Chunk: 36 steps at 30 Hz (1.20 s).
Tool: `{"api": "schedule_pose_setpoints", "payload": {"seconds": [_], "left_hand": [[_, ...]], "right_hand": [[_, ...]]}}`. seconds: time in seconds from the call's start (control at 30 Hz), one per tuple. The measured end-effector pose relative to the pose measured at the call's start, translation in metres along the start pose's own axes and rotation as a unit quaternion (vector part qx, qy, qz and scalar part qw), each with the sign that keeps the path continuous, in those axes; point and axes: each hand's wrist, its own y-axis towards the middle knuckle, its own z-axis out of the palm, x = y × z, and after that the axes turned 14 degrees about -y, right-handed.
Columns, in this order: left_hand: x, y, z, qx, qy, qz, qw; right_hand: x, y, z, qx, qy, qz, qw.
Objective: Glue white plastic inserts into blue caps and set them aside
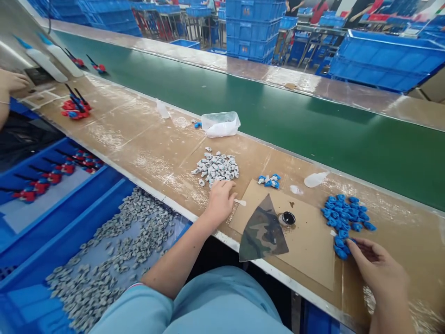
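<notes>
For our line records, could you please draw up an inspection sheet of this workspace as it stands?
surface: brown-covered workbench with white scuffs, beside a green conveyor belt.
job's things: gray pieces in a pile, blue pieces in a loose heap, camouflage-patterned piece on a cardboard sheet.
clutter: clear plastic tub, red-and-blue assemblies.
grips: left hand beside the gray pieces; right hand at the blue pieces.
cables: nothing seen.
surroundings: stacked blue crates, co-worker's hand at far left.
</notes>
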Motion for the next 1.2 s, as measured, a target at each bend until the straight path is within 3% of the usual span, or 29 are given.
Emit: {"api": "schedule_pose_setpoints", "payload": {"seconds": [0.13,0.27,0.33,0.43,0.53,0.63,0.73,0.87,0.93,1.07,1.2], "left_hand": [[0.004,0.0,-0.001,-0.014,0.03,-0.011,0.999],[0.004,0.005,-0.001,-0.01,0.089,-0.029,0.996],[0.004,0.009,0.0,0.012,0.113,-0.028,0.993],[0.007,0.012,0.0,0.015,0.108,-0.015,0.994],[0.009,0.008,-0.001,-0.022,0.045,-0.004,0.999],[0.003,-0.001,0.0,-0.038,-0.077,0.004,0.996],[-0.012,-0.012,0.007,0.008,-0.216,-0.018,0.976],[-0.033,-0.028,0.027,0.098,-0.381,-0.095,0.915],[-0.039,-0.033,0.037,0.121,-0.42,-0.114,0.892],[-0.041,-0.039,0.049,0.131,-0.432,-0.097,0.887],[-0.042,-0.042,0.053,0.147,-0.463,-0.134,0.864]], "right_hand": [[0.011,-0.012,-0.003,-0.056,0.024,0.079,0.995],[0.024,-0.024,-0.002,-0.08,0.039,0.004,0.996],[0.03,-0.029,0.004,-0.07,0.042,-0.049,0.995],[0.039,-0.036,0.014,-0.029,0.058,-0.067,0.996],[0.051,-0.043,0.022,0.027,0.06,-0.066,0.996],[0.068,-0.049,0.027,0.043,0.053,-0.111,0.991],[0.083,-0.052,0.034,0.026,0.031,-0.182,0.982],[0.089,-0.052,0.045,0.03,0.018,-0.191,0.981],[0.088,-0.051,0.048,0.044,0.019,-0.195,0.98],[0.09,-0.047,0.048,0.053,-0.011,-0.247,0.968],[0.096,-0.044,0.047,0.054,-0.052,-0.301,0.951]]}}
